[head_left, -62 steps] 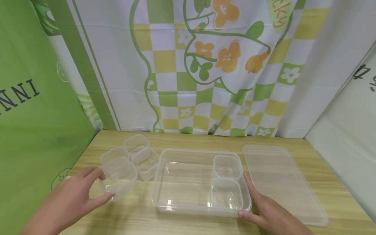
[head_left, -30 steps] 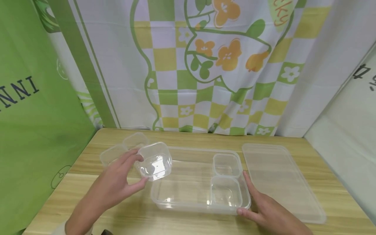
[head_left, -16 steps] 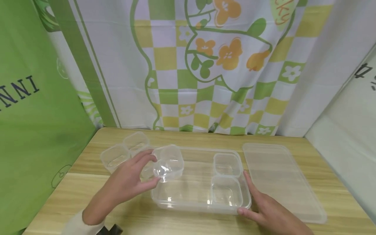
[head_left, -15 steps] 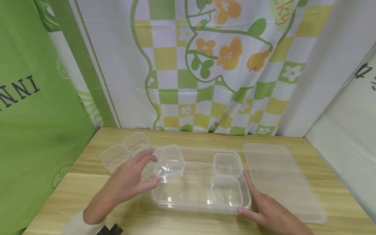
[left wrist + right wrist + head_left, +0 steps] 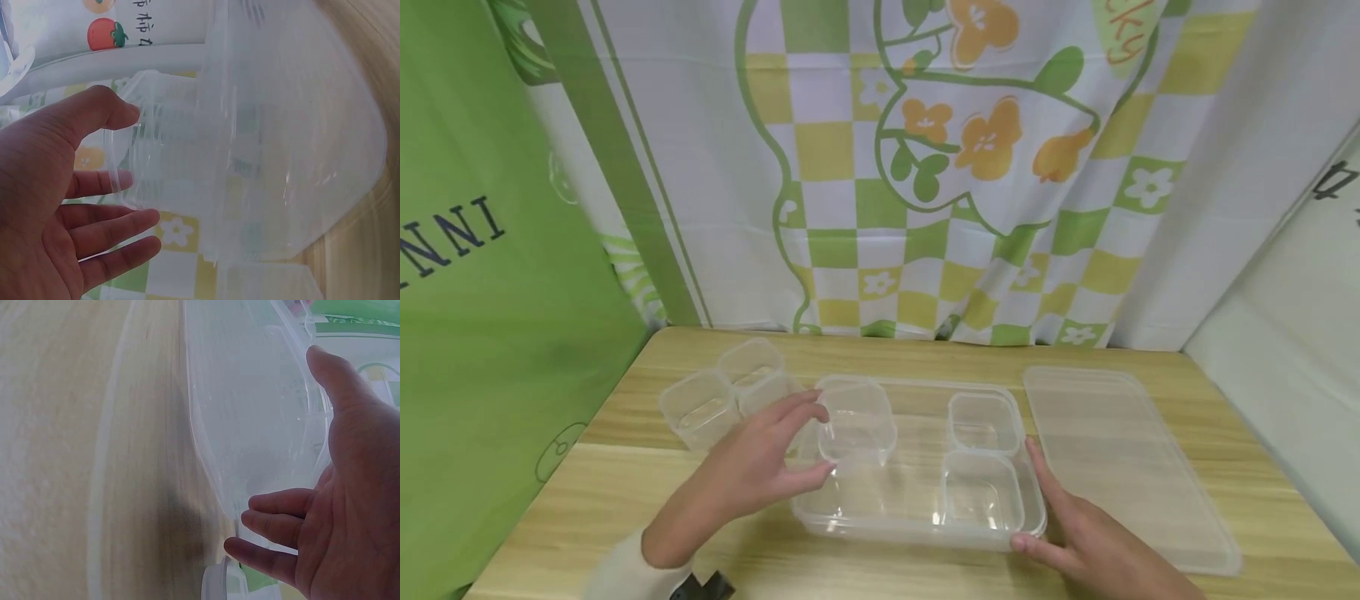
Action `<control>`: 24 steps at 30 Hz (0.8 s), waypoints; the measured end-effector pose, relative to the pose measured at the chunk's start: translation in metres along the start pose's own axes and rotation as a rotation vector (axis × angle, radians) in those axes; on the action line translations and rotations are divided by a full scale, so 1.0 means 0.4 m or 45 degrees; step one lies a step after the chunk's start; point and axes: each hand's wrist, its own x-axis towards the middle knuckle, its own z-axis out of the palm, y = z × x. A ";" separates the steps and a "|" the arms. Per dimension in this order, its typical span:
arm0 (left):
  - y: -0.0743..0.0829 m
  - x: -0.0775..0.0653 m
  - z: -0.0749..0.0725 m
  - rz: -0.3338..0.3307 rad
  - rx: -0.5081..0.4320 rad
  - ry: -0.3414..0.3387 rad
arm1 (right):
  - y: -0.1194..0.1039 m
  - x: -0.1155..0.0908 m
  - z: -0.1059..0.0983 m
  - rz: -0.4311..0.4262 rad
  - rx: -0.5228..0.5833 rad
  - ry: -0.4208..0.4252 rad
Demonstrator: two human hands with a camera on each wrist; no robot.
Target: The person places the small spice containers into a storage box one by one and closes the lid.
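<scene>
My left hand (image 5: 748,467) pinches a small clear plastic container (image 5: 857,425) between thumb and fingers. It is at the back left of the large clear food container (image 5: 895,530); whether it touches the bottom I cannot tell. The left wrist view shows thumb and fingers at the small container's rim. Two small containers, one behind (image 5: 985,423) and one in front (image 5: 982,493), stand inside the large container's right end. My right hand (image 5: 1090,537) rests against that end, thumb at the front corner and fingers along the side, looking fairly straight in the right wrist view.
More small clear containers stand at the left: a front one (image 5: 700,408), a back one (image 5: 751,363) and a third (image 5: 769,392) partly behind my left hand. A flat translucent lid (image 5: 1127,467) lies at the right. A patterned curtain (image 5: 940,208) hangs behind the wooden table (image 5: 790,579).
My left hand has picked up a small container from the group at the left and carried it right, over the large container's back left part. My right hand has stayed at the right end.
</scene>
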 end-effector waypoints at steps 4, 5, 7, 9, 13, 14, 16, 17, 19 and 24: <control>0.007 0.000 0.014 0.009 0.009 -0.023 | 0.001 -0.001 0.001 0.011 -0.003 0.001; 0.008 0.000 0.017 0.017 0.010 -0.022 | 0.001 -0.001 0.000 0.013 -0.004 0.000; 0.010 0.000 0.024 0.037 0.005 -0.020 | 0.000 -0.001 0.000 0.015 -0.006 0.001; 0.011 0.000 0.030 0.051 -0.007 -0.023 | -0.001 -0.001 0.000 0.013 -0.004 -0.001; 0.014 0.001 0.038 0.069 -0.025 -0.045 | -0.002 -0.001 -0.001 0.015 0.004 -0.006; 0.014 0.002 0.040 0.074 -0.025 -0.050 | -0.002 -0.001 -0.001 0.016 0.005 -0.008; 0.015 0.003 0.043 0.077 -0.023 -0.064 | -0.001 -0.001 0.000 0.017 0.004 -0.010; 0.016 0.004 0.045 0.080 -0.022 -0.072 | -0.001 -0.001 0.000 0.017 0.004 -0.010; 0.016 0.005 0.047 0.080 -0.019 -0.088 | -0.001 0.000 0.000 0.016 0.005 -0.011; 0.015 0.006 0.056 0.096 -0.016 -0.113 | -0.001 0.003 -0.001 0.014 0.006 -0.007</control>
